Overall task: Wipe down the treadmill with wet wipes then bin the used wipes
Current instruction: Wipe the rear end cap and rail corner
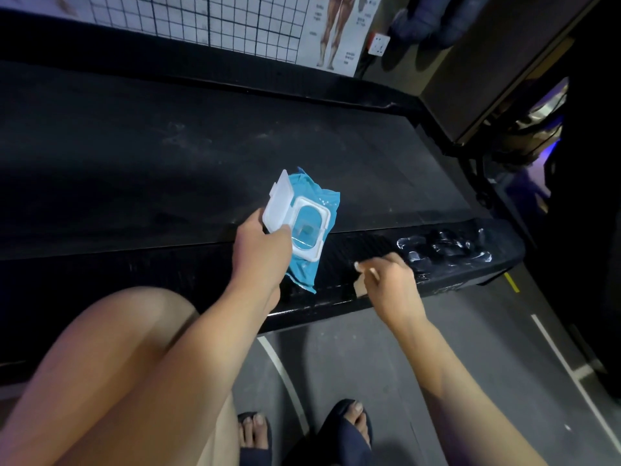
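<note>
Gripping the blue pack of wet wipes [322, 203] by its near edge, the left hand [260, 250] holds it over the seam between the treadmill's black belt [168, 163] and the near side rail [369, 243]. The pack's white flip lid [279, 203] stands open, baring the oval dispensing window. I cannot tell whether the pack rests on the rail.

Just right of the pack, the right hand [391, 284] hangs over the rail with its fingers bent. It is blurred, and I cannot tell whether it pinches anything. Further right on the rail, wet glossy smears [443, 250] catch the light.

The person crouches beside the treadmill, a bare knee [117, 364] at lower left and dark sandals [349, 428] on the grey floor [353, 364] with white lines. Behind the belt, a wall poster [336, 28] with a grid and anatomy figures hangs beside a white wall socket [379, 44].
</note>
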